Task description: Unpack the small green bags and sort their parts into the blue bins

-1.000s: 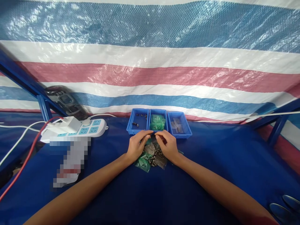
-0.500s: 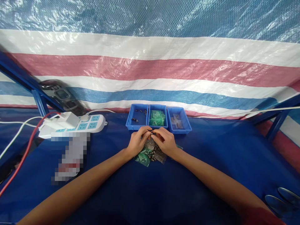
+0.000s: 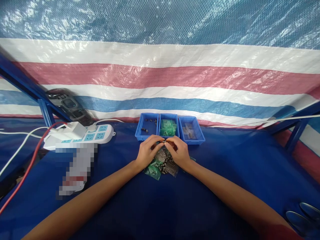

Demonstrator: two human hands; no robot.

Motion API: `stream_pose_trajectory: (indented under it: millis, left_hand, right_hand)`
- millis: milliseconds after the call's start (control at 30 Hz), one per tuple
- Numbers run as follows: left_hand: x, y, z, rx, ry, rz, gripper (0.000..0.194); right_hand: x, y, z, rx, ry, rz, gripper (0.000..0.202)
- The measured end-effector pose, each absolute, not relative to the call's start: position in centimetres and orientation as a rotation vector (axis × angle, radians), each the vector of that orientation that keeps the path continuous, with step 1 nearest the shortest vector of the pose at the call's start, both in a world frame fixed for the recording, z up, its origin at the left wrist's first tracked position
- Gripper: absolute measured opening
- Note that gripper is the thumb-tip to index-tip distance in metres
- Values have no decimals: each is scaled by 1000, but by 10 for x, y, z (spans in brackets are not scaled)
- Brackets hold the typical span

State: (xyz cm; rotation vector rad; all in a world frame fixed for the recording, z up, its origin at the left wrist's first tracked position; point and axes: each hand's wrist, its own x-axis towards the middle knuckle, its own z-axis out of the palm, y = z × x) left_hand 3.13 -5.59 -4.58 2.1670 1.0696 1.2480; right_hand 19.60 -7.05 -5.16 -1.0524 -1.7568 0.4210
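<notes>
My left hand (image 3: 147, 151) and my right hand (image 3: 180, 151) meet fingertip to fingertip, just in front of the middle bin. Both are closed in a pinch around one small dark piece (image 3: 164, 141), too small and too covered to name. Beneath and between the hands lies a pile of clear bags (image 3: 172, 167), green bags (image 3: 153, 171) and loose dark metal parts (image 3: 164, 165). Behind stand three blue bins: the left bin (image 3: 137, 135) holds a few small dark parts, the middle bin (image 3: 169, 135) green bags, the right bin (image 3: 197, 141) clear bags.
A white power strip (image 3: 107, 135) with plugged-in adapters sits at the left, with red and white cables. Near it lies a blurred-out object (image 3: 78, 170). A dark device (image 3: 70, 104) leans by the blue frame (image 3: 46, 111). Glasses (image 3: 296, 220) rest at the lower right.
The hands stay together over the pile, and the fingertips have shifted slightly around the small piece. The whole view has tipped a little, so everything sits slightly lower.
</notes>
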Motion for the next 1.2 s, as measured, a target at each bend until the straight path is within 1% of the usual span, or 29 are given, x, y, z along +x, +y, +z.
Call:
stream_pose_trajectory:
  millis: [200, 433, 700, 1067, 1200]
  left_hand:
    - [31, -58, -44, 2192, 1071, 1269, 16]
    - [30, -60, -42, 2017, 1261, 1187, 18]
    - [30, -59, -41, 2204, 1086, 1254, 22]
    - [29, -57, -55, 2034, 1106, 1142, 24]
    - [29, -57, -53, 2041, 1117, 1139, 21]
  right_hand:
    - [195, -70, -54, -1031, -1780, 423, 20]
    - [195, -71, -52, -1024, -1819, 407, 21]
    - [195, -72, -52, -1043, -1766, 412, 19]
    - [195, -72, -53, -1006, -1813, 415, 18]
    - [195, -72, -52, -1013, -1841, 453, 18]
